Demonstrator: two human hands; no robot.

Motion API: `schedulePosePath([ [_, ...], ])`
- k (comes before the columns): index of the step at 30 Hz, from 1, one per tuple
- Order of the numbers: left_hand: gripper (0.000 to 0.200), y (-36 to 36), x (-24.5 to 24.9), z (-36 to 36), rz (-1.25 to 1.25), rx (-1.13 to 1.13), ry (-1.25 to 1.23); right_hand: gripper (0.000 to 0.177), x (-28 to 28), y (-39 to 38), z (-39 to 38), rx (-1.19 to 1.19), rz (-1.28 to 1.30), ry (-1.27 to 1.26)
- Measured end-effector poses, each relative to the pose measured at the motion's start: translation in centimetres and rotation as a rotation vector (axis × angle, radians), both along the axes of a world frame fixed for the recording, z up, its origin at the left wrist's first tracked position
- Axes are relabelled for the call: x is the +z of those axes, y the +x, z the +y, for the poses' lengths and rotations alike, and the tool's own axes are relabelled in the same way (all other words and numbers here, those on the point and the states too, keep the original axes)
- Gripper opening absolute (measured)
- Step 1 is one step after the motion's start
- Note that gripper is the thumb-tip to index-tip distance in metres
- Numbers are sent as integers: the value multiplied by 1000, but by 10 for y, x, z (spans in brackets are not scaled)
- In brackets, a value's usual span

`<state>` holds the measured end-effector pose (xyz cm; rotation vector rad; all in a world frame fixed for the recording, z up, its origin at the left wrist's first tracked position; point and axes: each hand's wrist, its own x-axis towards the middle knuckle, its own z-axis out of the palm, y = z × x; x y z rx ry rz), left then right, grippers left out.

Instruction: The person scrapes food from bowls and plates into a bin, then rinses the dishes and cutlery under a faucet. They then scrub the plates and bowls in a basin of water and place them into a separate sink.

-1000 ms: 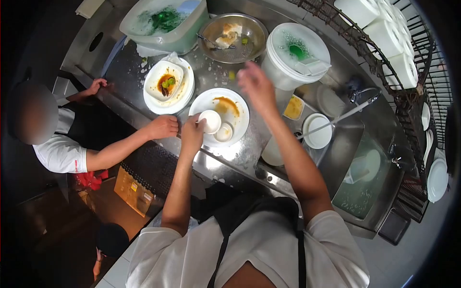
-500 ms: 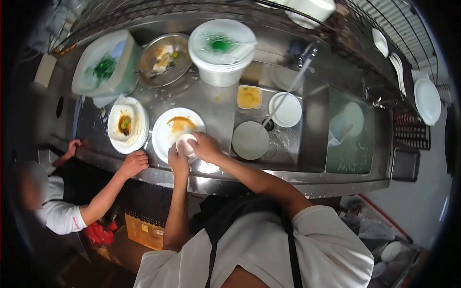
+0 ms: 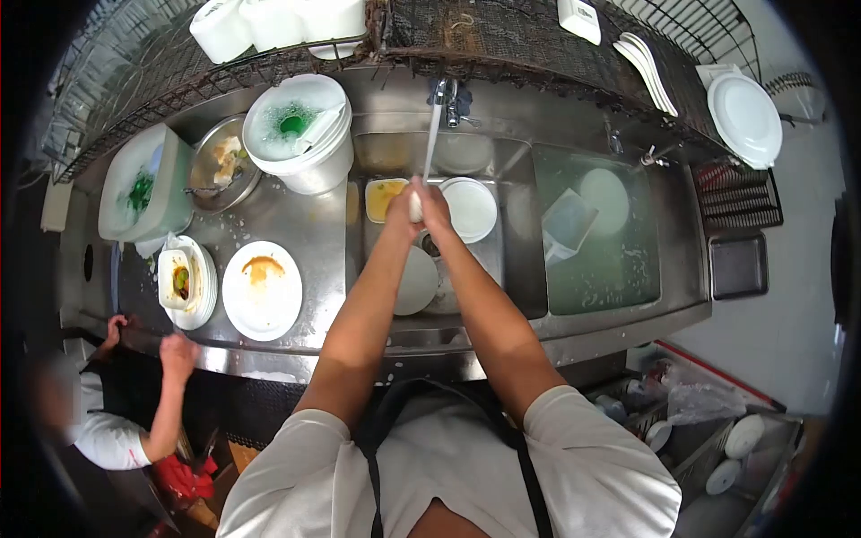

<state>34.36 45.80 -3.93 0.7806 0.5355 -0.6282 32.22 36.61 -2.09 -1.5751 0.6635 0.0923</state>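
Observation:
My left hand (image 3: 399,212) and my right hand (image 3: 435,210) are closed together around a small white cup (image 3: 415,208), mostly hidden by the fingers. They are over the left sink basin (image 3: 518,269), under water falling from the tap (image 3: 439,94). Left of them sits a square white bowl of yellow liquid (image 3: 386,199). A white dish (image 3: 470,210) lies just right of my right hand. Below my wrists is a round, pale dish (image 3: 416,285), partly covered by my left forearm.
A sauce-smeared plate (image 3: 262,309), stacked dishes (image 3: 204,300), a soapy bucket (image 3: 314,161), a soapy tub (image 3: 170,197) and a metal bowl (image 3: 204,170) stand on the left counter. The right basin (image 3: 601,278) holds water and dishes. A co-worker's hand (image 3: 179,355) is at the left.
Both my hands have moved right and forward with the cup, from over the sauce-smeared plate to beneath the tap. The co-worker's nearer hand has lifted off the counter edge.

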Motion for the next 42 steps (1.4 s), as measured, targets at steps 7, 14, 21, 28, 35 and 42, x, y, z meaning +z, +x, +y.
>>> schedulePosePath([
  [7, 25, -18, -53, -6, 55, 194, -170, 42, -68, -9, 7, -270, -204, 374],
  [14, 32, -38, -29, -1, 149, 309, 28, 34, -56, -8, 10, -226, -163, 760],
  [21, 34, -12, -54, -32, 136, 516, -86, 20, -37, 8, -5, -358, -227, 477],
  [28, 35, -14, -26, -22, 136, 339, -39, 25, -37, 4, -24, 68, -257, 516],
  [35, 37, -9, -57, -38, 178, 565, -38, 30, -57, 4, -16, -141, -235, 429],
  [42, 40, -2, -56, -28, 155, 495, -184, 24, -27, 11, -7, -240, -195, 584],
])
